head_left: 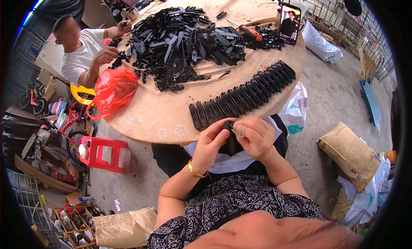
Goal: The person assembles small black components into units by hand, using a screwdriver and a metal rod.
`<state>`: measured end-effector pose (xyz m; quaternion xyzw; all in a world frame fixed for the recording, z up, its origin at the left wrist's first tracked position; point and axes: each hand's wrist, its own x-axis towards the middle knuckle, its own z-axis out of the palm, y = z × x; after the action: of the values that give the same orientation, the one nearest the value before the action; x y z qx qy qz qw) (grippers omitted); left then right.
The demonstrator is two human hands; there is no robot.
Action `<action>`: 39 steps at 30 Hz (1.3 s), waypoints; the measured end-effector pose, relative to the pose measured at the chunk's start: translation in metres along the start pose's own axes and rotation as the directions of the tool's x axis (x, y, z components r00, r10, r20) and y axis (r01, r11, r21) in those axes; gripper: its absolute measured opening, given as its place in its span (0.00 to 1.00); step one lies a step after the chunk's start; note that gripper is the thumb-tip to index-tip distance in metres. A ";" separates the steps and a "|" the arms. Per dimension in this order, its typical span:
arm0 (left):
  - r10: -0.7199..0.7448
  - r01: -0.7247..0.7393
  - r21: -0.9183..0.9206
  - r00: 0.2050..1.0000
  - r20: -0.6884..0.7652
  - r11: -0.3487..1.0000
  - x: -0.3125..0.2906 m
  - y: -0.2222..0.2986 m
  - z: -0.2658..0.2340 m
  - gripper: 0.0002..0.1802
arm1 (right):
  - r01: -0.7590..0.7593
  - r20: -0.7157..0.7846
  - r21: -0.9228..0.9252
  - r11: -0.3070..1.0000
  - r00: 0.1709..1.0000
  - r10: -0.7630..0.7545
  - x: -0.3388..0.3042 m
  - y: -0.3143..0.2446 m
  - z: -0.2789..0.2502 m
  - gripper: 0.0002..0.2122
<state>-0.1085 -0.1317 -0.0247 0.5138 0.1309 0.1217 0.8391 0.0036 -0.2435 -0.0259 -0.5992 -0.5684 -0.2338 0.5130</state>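
Note:
Just off the table's near edge, my left hand grips a black plastic part between thumb and fingers. My right hand, slightly blurred, pinches at the upper end of the same part; a beige wrap covers one of its fingers. Whether a smaller piece sits between those fingertips is hidden. Right beyond my hands, a curved row of matching black plastic parts stands side by side on the cloth-covered table. A large heap of loose black plastic pieces lies farther back.
An orange-handled screwdriver and a propped phone are at the back right. Across the left side, a co-worker handles black pieces near a red plastic bag. A red stool stands on the floor, left; a brown sack, right.

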 end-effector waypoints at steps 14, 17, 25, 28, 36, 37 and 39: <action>0.149 -0.145 0.385 0.989 0.018 0.911 -0.007 0.017 -0.001 0.17 | -0.082 0.292 0.054 0.995 0.954 0.062 0.012 -0.017 -0.015 0.15; 0.101 -0.075 0.582 0.995 -0.013 0.809 -0.016 0.030 -0.004 0.21 | -0.139 0.296 0.098 0.985 0.950 0.105 0.014 -0.014 -0.011 0.15; 0.081 0.025 0.509 0.980 -0.184 0.860 -0.012 0.073 -0.078 0.15 | -0.199 0.339 -0.228 0.953 0.902 0.269 0.078 0.088 -0.018 0.06; 0.142 0.011 0.545 0.961 -0.238 0.838 0.011 0.072 -0.099 0.14 | -0.067 0.415 -0.558 0.827 0.840 0.348 0.094 0.159 0.004 0.08; 0.239 0.030 0.867 0.956 -0.170 0.497 0.026 0.067 -0.093 0.14 | -0.285 0.441 -0.682 0.674 0.576 0.689 0.116 0.196 0.023 0.09; 0.237 0.036 0.887 0.958 -0.161 0.460 0.027 0.068 -0.092 0.14 | -0.291 0.448 -0.660 0.693 0.588 0.673 0.116 0.197 0.023 0.09; 0.246 0.020 0.879 0.957 -0.156 0.477 0.029 0.063 -0.096 0.13 | -0.293 0.457 -0.640 0.710 0.598 0.658 0.113 0.196 0.024 0.08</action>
<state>-0.1187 -0.0140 -0.0130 0.8545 0.2490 0.1603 0.4268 0.2048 -0.1391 -0.0058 -0.8860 -0.4393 0.0058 0.1480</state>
